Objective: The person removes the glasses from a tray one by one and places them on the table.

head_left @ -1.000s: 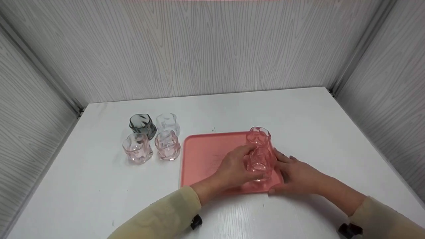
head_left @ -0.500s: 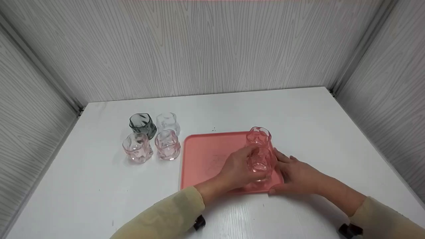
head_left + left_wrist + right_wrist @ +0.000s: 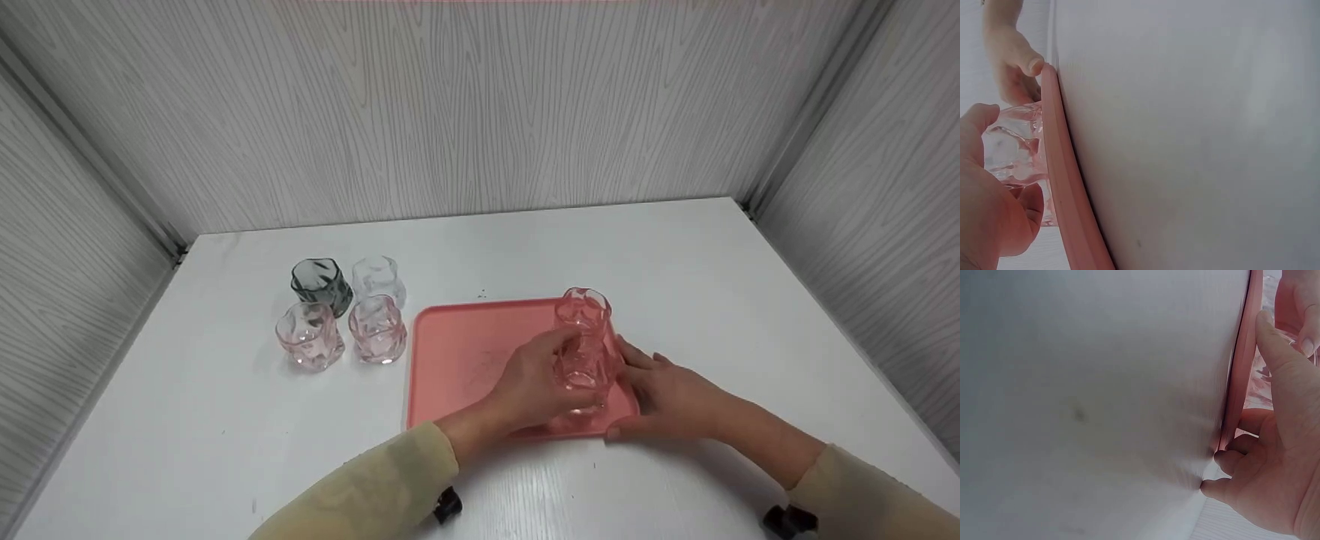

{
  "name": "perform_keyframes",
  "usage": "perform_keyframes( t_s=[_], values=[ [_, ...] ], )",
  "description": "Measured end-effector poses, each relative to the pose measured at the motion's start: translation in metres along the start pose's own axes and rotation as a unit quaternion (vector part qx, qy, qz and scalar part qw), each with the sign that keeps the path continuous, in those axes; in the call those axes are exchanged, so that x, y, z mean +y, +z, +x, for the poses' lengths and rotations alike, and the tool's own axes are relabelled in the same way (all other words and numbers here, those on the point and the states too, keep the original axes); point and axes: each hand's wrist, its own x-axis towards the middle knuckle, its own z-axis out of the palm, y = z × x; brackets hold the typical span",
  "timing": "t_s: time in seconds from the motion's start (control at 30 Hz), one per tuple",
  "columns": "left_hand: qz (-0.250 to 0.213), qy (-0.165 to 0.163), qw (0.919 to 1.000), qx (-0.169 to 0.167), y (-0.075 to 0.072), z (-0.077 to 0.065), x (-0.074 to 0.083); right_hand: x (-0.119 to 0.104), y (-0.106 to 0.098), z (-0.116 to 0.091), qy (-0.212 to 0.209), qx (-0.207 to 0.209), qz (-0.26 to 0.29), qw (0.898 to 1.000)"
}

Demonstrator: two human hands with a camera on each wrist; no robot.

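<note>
A pink rectangular tray [image 3: 465,360] lies on the white table. My left hand [image 3: 529,382] grips a wavy-sided glass tumbler [image 3: 581,367] at the tray's right side, thumb on the near side and fingers on the far side. The tumbler stands upright, and its base is at the tray in the left wrist view. Right behind it another tumbler [image 3: 583,304] stands on the tray. My right hand [image 3: 679,401] holds the tray's right edge, thumb at the front corner and fingers along the side. In the right wrist view its fingertips [image 3: 1227,461] are bent against rim and table.
Left of the tray, several tumblers stand in a cluster: a smoky grey one [image 3: 322,289], a clear one [image 3: 379,279] and two pinkish ones, the outer pinkish tumbler [image 3: 311,345] farthest left. Pale wood-grain panels [image 3: 480,112] wall the table at the back and sides.
Almost nothing differs. The left hand stays around the tumbler with barely a shift, and the right hand keeps its place at the tray edge.
</note>
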Motion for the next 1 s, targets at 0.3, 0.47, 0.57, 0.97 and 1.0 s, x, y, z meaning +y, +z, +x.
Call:
perform_keyframes(
  t_s=[0.3, 0.47, 0.57, 0.97, 1.0],
  values=[
    [-0.019, -0.003, 0.9996, 0.021, -0.015, -0.014, 0.005, 0.002, 0.002, -0.002, 0.008, -0.002, 0.003, 1.0],
    [-0.056, 0.004, 0.9979, 0.033, -0.033, -0.024, 0.01, 0.002, 0.002, -0.003, 0.01, -0.004, 0.0, 1.0],
    [-0.06, 0.013, 0.9971, 0.044, -0.046, -0.03, 0.012, 0.001, 0.002, -0.003, 0.009, -0.005, -0.003, 1.0],
    [0.006, 0.047, 0.9915, 0.121, -0.103, -0.055, 0.006, 0.001, 0.001, -0.002, 0.005, -0.001, 0.0, 1.0],
    [0.01, 0.047, 0.9906, 0.128, -0.107, -0.058, 0.005, 0.0, 0.001, -0.002, 0.004, -0.001, -0.002, 1.0]
  ],
)
